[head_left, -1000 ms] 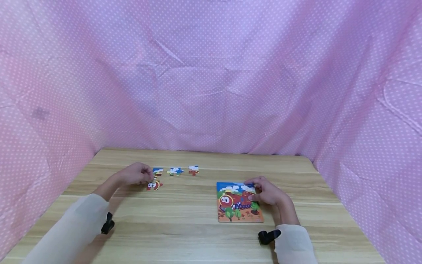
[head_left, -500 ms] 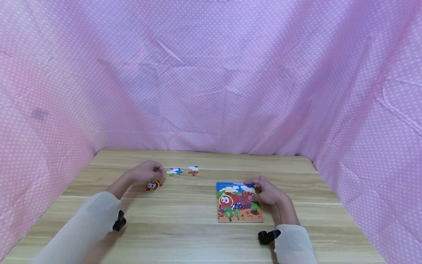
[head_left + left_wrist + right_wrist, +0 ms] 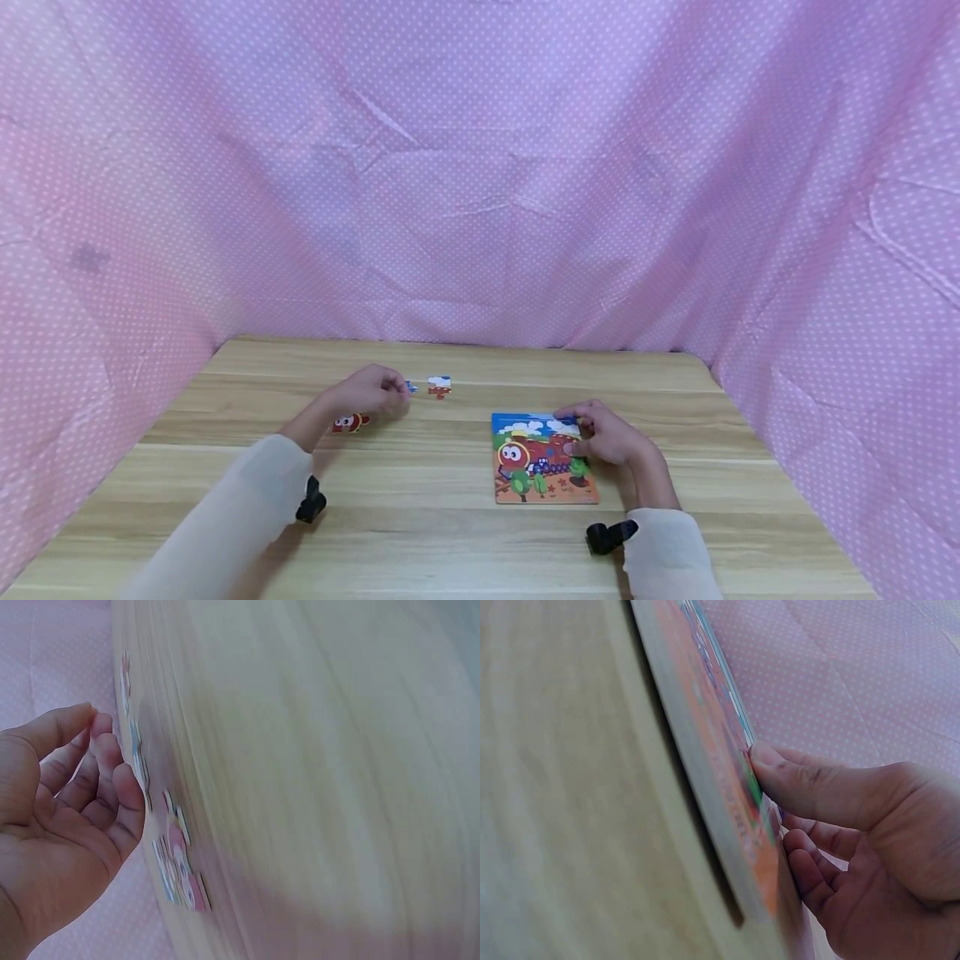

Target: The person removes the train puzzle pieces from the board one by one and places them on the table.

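My left hand (image 3: 371, 393) hovers low over a blue-and-white puzzle piece (image 3: 412, 387), mostly hidden beneath it. Its fingers bend loosely toward the thumb, and the left wrist view shows nothing between them. Just right lies a piece with white cloud and red (image 3: 439, 386). A red piece with cartoon eyes (image 3: 347, 423) is below the wrist, partly covered. In the left wrist view several pieces (image 3: 191, 889) lie flat. My right hand (image 3: 609, 435) holds the jigsaw puzzle board (image 3: 543, 483), printed with a red train, by its right side, thumb on its face and other fingers along the edge.
A wooden table (image 3: 420, 517) carries everything. Pink dotted cloth (image 3: 480, 208) hangs behind it and along both sides. Each sleeve cuff has a small black camera, one on the left (image 3: 311, 502) and one on the right (image 3: 609, 537).
My left hand has moved right over the row of pieces, covering first the leftmost upper piece, then most of the blue-and-white one. The right hand and the board stay put.
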`<state>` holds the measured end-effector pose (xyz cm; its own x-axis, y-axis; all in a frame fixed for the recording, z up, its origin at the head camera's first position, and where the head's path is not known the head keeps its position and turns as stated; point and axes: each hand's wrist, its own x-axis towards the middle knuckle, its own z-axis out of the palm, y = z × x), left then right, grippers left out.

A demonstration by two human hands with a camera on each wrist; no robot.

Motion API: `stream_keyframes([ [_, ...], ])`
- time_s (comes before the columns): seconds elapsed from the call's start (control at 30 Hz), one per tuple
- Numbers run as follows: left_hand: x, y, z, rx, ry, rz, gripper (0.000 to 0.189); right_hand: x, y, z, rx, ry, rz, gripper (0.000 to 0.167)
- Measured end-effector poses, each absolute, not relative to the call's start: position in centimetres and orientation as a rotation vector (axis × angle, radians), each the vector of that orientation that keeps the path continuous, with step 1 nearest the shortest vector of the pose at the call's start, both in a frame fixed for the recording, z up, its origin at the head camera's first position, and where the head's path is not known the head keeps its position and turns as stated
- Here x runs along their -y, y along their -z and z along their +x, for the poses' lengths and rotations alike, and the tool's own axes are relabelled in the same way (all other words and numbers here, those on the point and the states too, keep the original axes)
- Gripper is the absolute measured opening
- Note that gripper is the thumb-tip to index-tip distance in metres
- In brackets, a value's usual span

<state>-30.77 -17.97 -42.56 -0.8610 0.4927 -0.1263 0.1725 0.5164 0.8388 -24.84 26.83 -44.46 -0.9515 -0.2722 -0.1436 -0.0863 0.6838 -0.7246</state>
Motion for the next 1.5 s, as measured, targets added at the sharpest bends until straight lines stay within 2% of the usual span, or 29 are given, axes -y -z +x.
stream_keyframes([
  [1.23,7.6,43.3,-31.1,-2.375,-1.156,0.729,0.004,-26.7,44.3,-24.6,-2.645,1.141,-0.281,0.043],
  [1.5,4.6,42.8,-30.3,-2.336,-1.126,0.771,0.008,-26.8,44.5,-24.8,-2.649,1.142,-0.306,0.044],
])
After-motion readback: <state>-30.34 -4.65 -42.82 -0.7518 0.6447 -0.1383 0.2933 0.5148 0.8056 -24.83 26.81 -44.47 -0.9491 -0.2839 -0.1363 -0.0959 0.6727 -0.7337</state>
